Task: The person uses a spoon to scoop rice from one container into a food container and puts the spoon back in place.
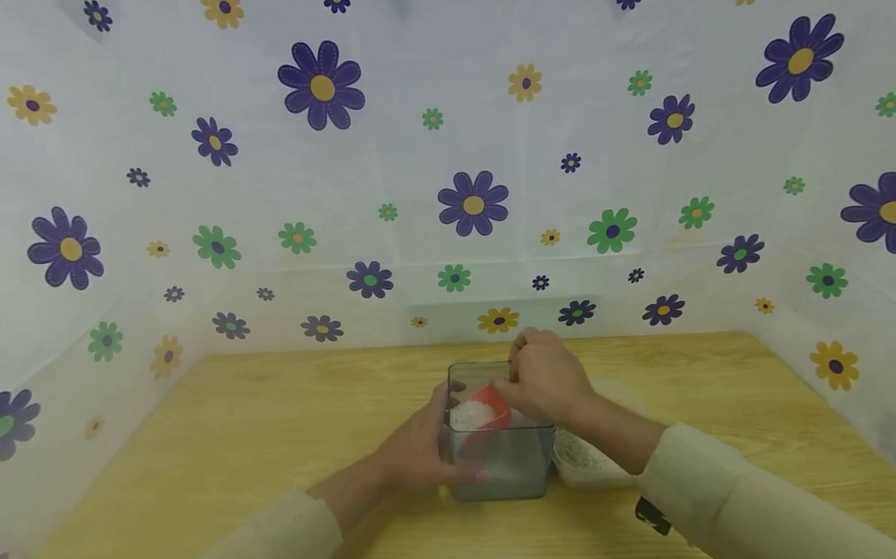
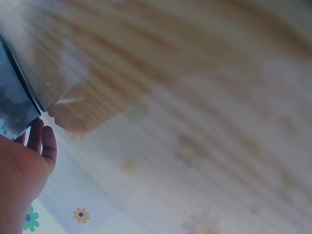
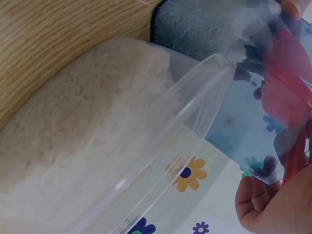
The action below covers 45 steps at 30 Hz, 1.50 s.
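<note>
A tinted clear plastic container (image 1: 501, 473) stands on the table in front of me. My left hand (image 1: 424, 449) grips its left side, thumb across the front; in the left wrist view the fingers lie by the container's edge. Inside the container's mouth, a red scoop (image 1: 498, 402) tilts with white rice (image 1: 471, 414) in it. My right hand (image 1: 548, 382) holds the scoop's handle over the far right rim. The right wrist view shows the red scoop (image 3: 287, 73) through the container's wall. A clear tub (image 1: 588, 476) of rice sits close against the container's right side, partly under my right forearm.
The wood-grain table (image 1: 289, 411) extends to both sides. A white flower-print sheet (image 1: 405, 165) rises behind it and along the left and right. A dark strap (image 1: 652, 516) shows under my right sleeve.
</note>
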Tool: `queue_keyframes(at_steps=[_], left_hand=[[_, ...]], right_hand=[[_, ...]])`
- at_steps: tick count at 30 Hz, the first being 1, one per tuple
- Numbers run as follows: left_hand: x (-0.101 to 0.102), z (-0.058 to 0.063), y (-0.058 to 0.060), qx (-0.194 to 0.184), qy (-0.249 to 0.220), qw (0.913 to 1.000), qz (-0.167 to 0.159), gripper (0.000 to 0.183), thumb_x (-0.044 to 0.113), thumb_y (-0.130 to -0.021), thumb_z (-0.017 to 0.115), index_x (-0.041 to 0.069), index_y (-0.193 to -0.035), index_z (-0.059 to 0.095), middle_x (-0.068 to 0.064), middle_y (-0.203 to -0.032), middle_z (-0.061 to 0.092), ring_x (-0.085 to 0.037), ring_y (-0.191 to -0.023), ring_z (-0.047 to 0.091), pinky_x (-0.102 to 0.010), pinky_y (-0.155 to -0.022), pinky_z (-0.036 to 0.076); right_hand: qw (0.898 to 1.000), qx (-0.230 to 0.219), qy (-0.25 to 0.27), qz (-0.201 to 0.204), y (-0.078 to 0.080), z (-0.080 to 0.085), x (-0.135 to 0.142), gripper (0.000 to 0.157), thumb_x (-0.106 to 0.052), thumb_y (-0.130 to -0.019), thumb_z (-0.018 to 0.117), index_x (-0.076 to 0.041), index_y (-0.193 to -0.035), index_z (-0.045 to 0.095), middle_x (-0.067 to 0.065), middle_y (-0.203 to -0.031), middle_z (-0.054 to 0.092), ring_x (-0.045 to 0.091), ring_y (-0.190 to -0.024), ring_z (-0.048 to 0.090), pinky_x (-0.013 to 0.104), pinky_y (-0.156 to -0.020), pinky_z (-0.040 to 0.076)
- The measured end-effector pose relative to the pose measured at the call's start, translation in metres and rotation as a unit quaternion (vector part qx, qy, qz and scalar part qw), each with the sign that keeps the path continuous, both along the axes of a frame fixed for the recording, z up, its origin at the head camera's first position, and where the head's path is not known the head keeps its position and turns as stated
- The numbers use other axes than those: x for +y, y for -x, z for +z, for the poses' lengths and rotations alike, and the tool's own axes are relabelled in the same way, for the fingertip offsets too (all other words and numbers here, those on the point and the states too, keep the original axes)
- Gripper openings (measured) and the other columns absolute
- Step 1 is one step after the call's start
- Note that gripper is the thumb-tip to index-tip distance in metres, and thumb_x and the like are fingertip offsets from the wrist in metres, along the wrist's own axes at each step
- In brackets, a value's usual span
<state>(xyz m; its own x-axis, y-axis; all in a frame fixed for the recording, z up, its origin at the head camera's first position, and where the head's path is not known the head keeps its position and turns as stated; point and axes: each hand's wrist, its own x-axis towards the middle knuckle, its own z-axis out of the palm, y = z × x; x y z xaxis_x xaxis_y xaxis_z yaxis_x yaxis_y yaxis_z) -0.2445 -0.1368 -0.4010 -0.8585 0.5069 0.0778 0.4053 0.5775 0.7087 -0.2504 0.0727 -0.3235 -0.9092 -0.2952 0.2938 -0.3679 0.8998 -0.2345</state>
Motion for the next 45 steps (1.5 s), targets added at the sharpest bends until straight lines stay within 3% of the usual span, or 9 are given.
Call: queue_keyframes(at_steps=[5, 13, 23, 30, 37, 45], left_hand=[[0.0, 0.002, 0.0, -0.01, -0.014, 0.9998, -0.008, 0.101, 0.058, -0.061, 0.079, 0.031, -0.139, 0.02, 0.012, -0.128, 0.047, -0.01, -0.115, 0.049, -0.043, -0.104, 0.036], [0.0, 0.001, 0.002, -0.012, -0.035, 0.999, -0.027, 0.095, 0.054, -0.064, 0.08, 0.038, -0.135, 0.02, 0.019, -0.126, 0.047, -0.006, -0.115, 0.048, -0.041, -0.105, 0.035], [0.001, 0.001, 0.002, -0.024, -0.039, 0.9987, -0.023, 0.098, 0.054, -0.063, 0.08, 0.041, -0.137, 0.016, 0.022, -0.13, 0.043, -0.004, -0.12, 0.044, -0.041, -0.108, 0.033], [0.001, 0.001, 0.001, -0.021, -0.034, 0.999, -0.021, 0.104, 0.054, -0.063, 0.08, 0.043, -0.14, 0.011, 0.022, -0.134, 0.04, -0.005, -0.123, 0.042, -0.043, -0.108, 0.032], [0.002, 0.001, -0.001, -0.012, -0.004, 0.9999, 0.001, 0.099, 0.06, -0.062, 0.077, 0.035, -0.137, 0.019, 0.01, -0.129, 0.045, -0.011, -0.114, 0.048, -0.039, -0.099, 0.041], [0.001, 0.0, -0.002, -0.002, 0.003, 0.9999, 0.01, 0.104, 0.061, -0.062, 0.076, 0.025, -0.141, 0.019, 0.004, -0.131, 0.045, -0.017, -0.115, 0.049, -0.04, -0.095, 0.044]], right_hand=[[0.999, 0.01, 0.033, 0.005, -0.002, 0.0, 0.004, 0.046, -0.034, -0.083, 0.063, -0.019, -0.04, 0.055, -0.002, -0.087, 0.057, 0.013, -0.085, 0.048, 0.029, -0.075, 0.045], [0.996, -0.039, 0.083, -0.022, -0.007, 0.002, 0.011, 0.04, -0.038, -0.086, 0.062, -0.016, -0.052, 0.066, -0.001, -0.092, 0.055, 0.012, -0.089, 0.046, 0.028, -0.072, 0.044], [0.991, -0.059, 0.118, -0.025, -0.008, 0.008, 0.02, 0.043, -0.036, -0.086, 0.062, -0.012, -0.051, 0.065, 0.001, -0.095, 0.057, 0.014, -0.091, 0.048, 0.03, -0.076, 0.046], [0.987, -0.057, 0.152, -0.018, -0.007, 0.017, 0.03, 0.045, -0.034, -0.087, 0.061, -0.012, -0.048, 0.06, 0.003, -0.097, 0.055, 0.016, -0.092, 0.048, 0.029, -0.071, 0.045], [0.985, -0.054, 0.163, -0.034, -0.008, 0.029, 0.053, 0.042, -0.035, -0.089, 0.06, -0.009, -0.055, 0.064, 0.008, -0.1, 0.055, 0.021, -0.094, 0.049, 0.035, -0.077, 0.046], [0.982, -0.055, 0.167, -0.062, -0.014, 0.038, 0.092, 0.047, -0.04, -0.091, 0.055, -0.004, -0.062, 0.065, 0.014, -0.107, 0.054, 0.027, -0.096, 0.051, 0.04, -0.078, 0.045]])
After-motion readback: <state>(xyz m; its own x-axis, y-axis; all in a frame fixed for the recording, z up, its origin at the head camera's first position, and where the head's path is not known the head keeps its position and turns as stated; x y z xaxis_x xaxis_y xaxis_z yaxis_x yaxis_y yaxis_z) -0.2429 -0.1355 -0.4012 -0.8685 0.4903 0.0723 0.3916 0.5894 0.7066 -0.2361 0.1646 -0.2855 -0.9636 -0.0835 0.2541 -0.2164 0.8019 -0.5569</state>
